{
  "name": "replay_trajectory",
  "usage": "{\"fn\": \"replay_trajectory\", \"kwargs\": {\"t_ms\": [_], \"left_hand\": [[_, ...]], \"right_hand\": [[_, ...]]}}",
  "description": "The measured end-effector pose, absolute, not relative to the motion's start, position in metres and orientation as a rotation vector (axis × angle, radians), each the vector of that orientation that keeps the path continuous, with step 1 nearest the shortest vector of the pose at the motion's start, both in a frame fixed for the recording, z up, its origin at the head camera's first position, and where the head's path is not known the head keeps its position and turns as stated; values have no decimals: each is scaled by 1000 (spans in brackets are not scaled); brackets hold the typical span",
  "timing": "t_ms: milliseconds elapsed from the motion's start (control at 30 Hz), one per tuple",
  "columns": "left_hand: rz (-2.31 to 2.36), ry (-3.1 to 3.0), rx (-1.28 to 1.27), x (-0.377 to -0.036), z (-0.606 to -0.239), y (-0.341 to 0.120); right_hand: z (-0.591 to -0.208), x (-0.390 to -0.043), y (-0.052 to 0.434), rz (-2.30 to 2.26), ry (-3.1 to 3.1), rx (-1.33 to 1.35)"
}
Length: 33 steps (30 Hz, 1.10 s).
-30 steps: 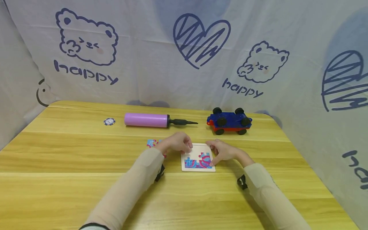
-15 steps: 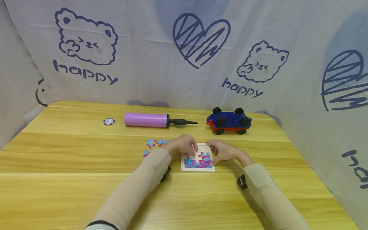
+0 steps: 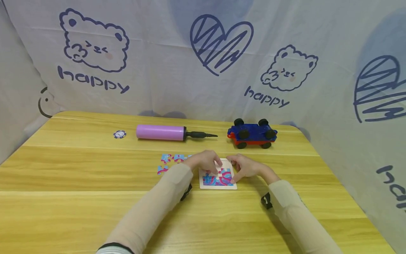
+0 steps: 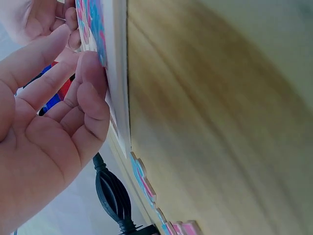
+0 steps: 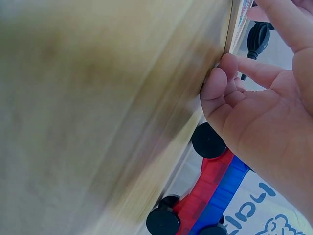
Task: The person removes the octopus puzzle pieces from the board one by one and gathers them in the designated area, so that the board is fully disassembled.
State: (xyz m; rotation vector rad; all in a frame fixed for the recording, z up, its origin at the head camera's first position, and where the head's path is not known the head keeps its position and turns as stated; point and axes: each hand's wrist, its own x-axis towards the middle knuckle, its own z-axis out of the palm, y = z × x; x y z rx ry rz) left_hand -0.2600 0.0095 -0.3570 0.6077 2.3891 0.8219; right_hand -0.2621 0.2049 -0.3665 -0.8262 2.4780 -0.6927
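Observation:
A square, light-coloured puzzle tray [image 3: 217, 187] lies on the table, with pink and blue jigsaw pieces [image 3: 226, 175] fitted along its bottom and right side. My left hand [image 3: 205, 161] is over the tray's upper left part, thumb and index finger reaching down to its surface. In the left wrist view no piece shows between those fingertips, and the other fingers bend loosely. My right hand [image 3: 247, 166] holds the tray's right side, thumb near the lower corner and fingers by the upper one. Left of the tray lie several loose jigsaw pieces [image 3: 166, 158], partly hidden by my left arm.
Behind the tray lies a purple hand pump [image 3: 161, 132] with a black nozzle. A blue and red toy car [image 3: 253, 134] rests wheels-up at the back right. A poker chip [image 3: 120, 134] lies at the back left. A printed cloth [image 3: 158, 70] hangs behind the table [image 3: 79, 211].
My left hand has moved right and slightly down over the tray, uncovering more of the loose pieces. My right hand stays at the tray's right side.

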Motion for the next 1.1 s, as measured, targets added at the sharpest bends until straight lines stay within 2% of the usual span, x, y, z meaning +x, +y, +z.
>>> {"fn": "replay_trajectory", "kwargs": {"t_ms": [1100], "left_hand": [[877, 2359, 557, -258, -358, 17]], "right_hand": [[-368, -263, 205, -673, 2481, -833]]}}
